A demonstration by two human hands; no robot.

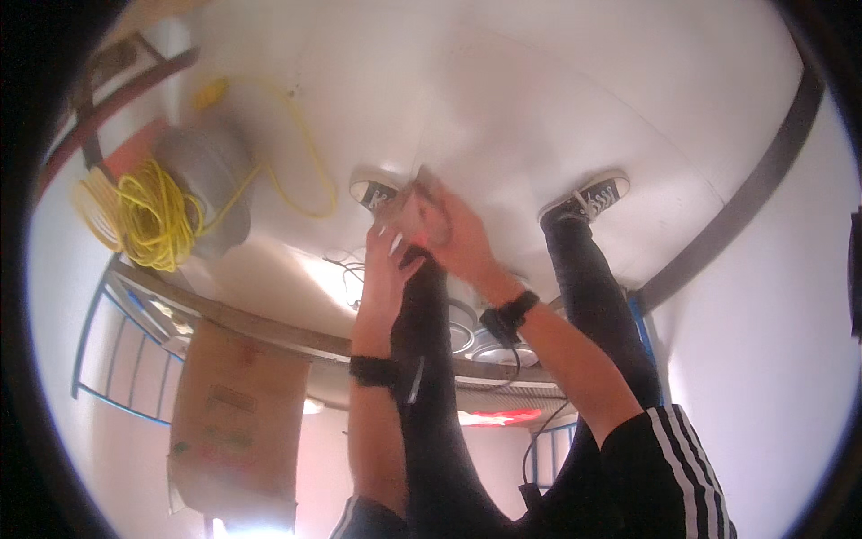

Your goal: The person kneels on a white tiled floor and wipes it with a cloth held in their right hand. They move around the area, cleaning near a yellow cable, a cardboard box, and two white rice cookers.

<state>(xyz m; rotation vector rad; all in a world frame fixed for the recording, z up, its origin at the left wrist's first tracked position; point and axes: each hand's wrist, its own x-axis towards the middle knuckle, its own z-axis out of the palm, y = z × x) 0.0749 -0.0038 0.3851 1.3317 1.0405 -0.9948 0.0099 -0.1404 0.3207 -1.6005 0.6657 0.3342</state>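
Note:
Both hands meet in front of my knee, above the left shoe (374, 192). Between them is a blurred, reddish object (419, 214) that looks partly see-through; its kind is unclear. My left hand (386, 252) grips it from the left, beside a small black part (415, 256) near the thumb. On the other side, my right hand (465, 232) holds the object's right edge, with the fingers partly hidden. Each wrist wears a black band, and a cable hangs from the one on the right wrist (510, 315).
A coil of yellow cable (155, 215) lies by a grey container (212, 182) at left, its loose length trailing over the pale floor. Below stand a cardboard box (236, 418) and a blue metal bed frame (128, 403). Round metal items (498, 347) lie behind my legs. A black shoe (596, 195) is at right.

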